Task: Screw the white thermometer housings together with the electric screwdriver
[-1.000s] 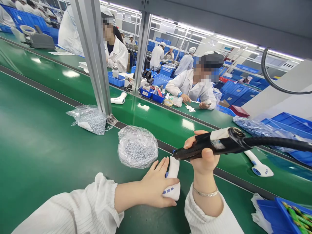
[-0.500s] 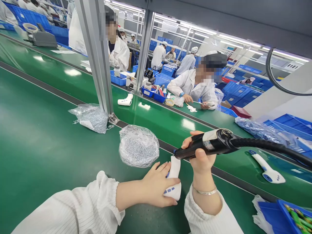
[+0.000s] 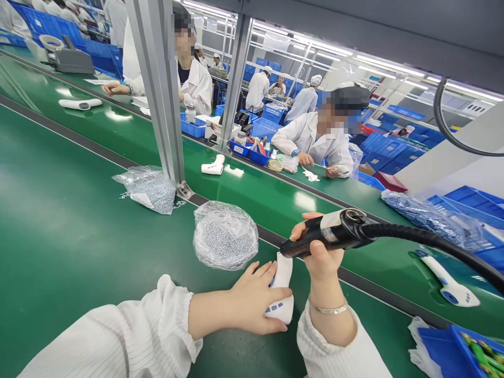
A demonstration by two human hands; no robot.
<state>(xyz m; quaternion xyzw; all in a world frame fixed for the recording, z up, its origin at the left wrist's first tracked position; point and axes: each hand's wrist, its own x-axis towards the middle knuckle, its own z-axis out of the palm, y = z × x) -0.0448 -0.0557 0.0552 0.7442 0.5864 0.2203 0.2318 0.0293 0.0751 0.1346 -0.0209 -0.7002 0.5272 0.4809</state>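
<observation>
In the head view, a white plastic handheld device with blue buttons is pinned flat on the green bench by the left hand, its fingers clasped around it for steadiness. A black corded electric screwdriver is gripped in the right hand, tip angled onto the device's upper end; a clear bag of small screws lies just beside, within reach.

I have one view only, from the camera on my head. It looks forward and down across the green desk, tilted so the desk edge runs diagonally. My hands sit close at the bottom of frame: left hand, right hand. Beyond the aluminium post it takes in co-workers farther off. With no second view, nothing is shared.
</observation>
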